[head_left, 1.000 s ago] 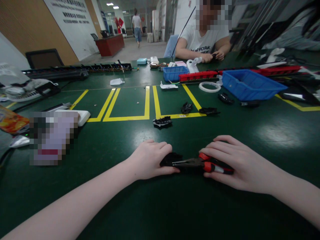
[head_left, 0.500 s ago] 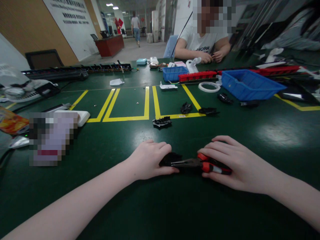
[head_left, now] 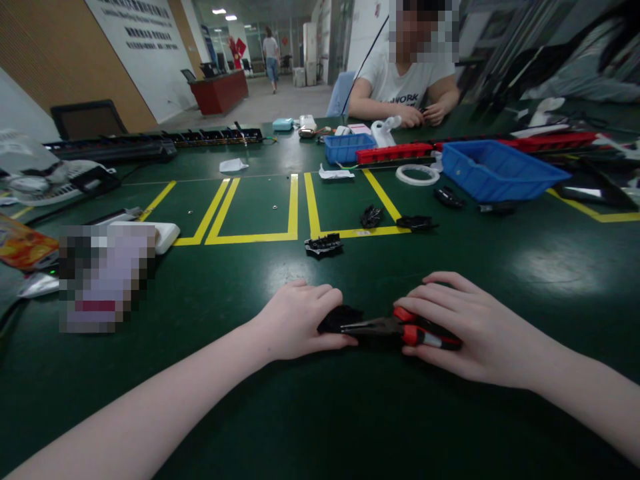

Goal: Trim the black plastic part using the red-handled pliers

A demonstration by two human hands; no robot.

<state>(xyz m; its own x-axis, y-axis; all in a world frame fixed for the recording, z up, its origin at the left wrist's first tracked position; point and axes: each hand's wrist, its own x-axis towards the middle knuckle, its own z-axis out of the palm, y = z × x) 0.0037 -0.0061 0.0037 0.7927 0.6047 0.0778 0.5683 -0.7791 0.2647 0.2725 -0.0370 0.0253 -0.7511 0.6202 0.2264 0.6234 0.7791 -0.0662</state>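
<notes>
Pressing black part under left hand, right hand fingers grasping red-handled pliers, green table

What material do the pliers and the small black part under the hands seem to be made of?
Pliers: the nose looks like dark, dull metal with a faint sheen; the handles seem to be red and black plastic or rubber sleeves. Small black part under the left hand: probably moulded matt plastic, mostly hidden. The right hand covers the handles.
</notes>
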